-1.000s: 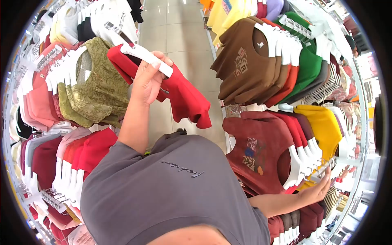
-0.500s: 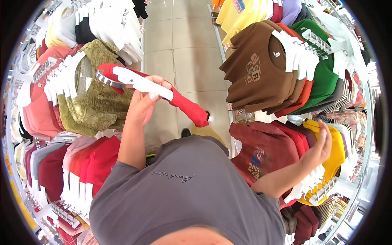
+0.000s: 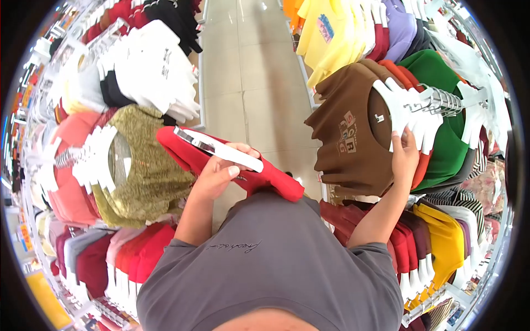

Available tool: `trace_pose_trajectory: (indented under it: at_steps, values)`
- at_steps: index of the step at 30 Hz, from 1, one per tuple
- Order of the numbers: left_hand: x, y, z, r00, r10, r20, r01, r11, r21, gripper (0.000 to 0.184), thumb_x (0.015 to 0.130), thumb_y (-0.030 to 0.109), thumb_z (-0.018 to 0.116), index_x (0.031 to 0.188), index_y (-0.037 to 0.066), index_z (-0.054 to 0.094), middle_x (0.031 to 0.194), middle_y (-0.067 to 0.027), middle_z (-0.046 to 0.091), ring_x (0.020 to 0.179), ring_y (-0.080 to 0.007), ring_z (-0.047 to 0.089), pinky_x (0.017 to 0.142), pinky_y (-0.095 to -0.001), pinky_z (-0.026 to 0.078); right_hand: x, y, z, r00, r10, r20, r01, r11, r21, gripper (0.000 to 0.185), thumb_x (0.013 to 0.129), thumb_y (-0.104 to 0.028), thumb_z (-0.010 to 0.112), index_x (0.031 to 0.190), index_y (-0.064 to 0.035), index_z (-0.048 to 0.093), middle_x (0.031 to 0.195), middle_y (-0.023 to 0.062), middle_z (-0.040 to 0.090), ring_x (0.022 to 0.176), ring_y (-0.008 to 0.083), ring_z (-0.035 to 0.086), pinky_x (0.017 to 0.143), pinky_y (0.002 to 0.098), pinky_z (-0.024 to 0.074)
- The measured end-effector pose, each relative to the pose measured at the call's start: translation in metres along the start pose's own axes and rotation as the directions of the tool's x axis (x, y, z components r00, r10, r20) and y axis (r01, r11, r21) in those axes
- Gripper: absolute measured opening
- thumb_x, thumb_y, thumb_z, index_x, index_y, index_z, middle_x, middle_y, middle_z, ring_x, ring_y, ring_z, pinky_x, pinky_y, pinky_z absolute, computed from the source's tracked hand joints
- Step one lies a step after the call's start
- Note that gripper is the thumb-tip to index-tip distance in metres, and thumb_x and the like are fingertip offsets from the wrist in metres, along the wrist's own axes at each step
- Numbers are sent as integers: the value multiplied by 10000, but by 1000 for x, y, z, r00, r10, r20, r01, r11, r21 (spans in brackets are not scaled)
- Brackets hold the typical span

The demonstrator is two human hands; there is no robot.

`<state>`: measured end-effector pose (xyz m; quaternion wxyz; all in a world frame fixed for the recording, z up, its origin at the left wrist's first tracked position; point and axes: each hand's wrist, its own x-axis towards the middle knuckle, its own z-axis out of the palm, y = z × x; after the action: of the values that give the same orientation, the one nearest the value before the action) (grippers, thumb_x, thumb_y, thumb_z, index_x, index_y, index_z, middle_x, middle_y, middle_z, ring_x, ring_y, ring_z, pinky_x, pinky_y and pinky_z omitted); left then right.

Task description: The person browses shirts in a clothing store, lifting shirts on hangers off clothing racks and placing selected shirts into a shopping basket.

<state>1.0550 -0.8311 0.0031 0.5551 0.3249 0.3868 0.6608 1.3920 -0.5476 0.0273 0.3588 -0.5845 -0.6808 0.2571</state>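
My left hand (image 3: 221, 171) is closed around a white hanger (image 3: 234, 156) in front of my chest. A red garment (image 3: 273, 179) hangs on it, tilted, and the metal hook (image 3: 193, 139) points to the upper left. My right hand (image 3: 406, 154) reaches to the rack on the right. Its fingers are closed on the white hanger (image 3: 391, 113) of a brown sweatshirt (image 3: 342, 129) with a letter print. More white hangers with orange and green tops (image 3: 439, 160) stand tightly behind that one.
Racks of clothes line both sides of a tiled aisle (image 3: 243, 83). On the left hang an olive patterned top (image 3: 154, 165) and white shirts (image 3: 160, 71). Yellow shirts (image 3: 331, 38) hang farther along on the right, and a yellow top (image 3: 441, 226) hangs nearer.
My right hand has moved from open air up to the brown sweatshirt's hanger and closed on it. My left hand has brought the red garment lower and slightly right. The view has shifted.
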Motion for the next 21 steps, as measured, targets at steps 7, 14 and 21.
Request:
trace_pose_trajectory:
  at_steps: [7,14,21]
  values:
    - [74,-4,10,985,-50,165,49,999,9,451,907,232,620,1281,2,522,1284,-148,565,1235,-250,521,1047,-414,405,22,-30,2,993,83,84,-61,971,-232,428,880,-359,660,1032,42,652,803,189,668,760,288,641,726,402,477]
    - [143,-6,17,912,-172,372,158,985,67,475,897,168,618,1315,-26,501,1289,-165,587,1219,-259,548,1059,-425,409,22,-24,11,999,26,-44,-33,987,-157,400,867,-345,659,957,44,646,740,202,624,677,340,580,681,429,452]
    - [224,-15,17,755,-254,605,231,966,118,496,913,174,585,1347,-36,469,1316,-187,563,1244,-288,532,1057,-434,408,-6,-52,-7,983,152,-107,-167,975,-149,369,845,-336,692,908,24,644,700,160,586,626,284,544,618,391,438]
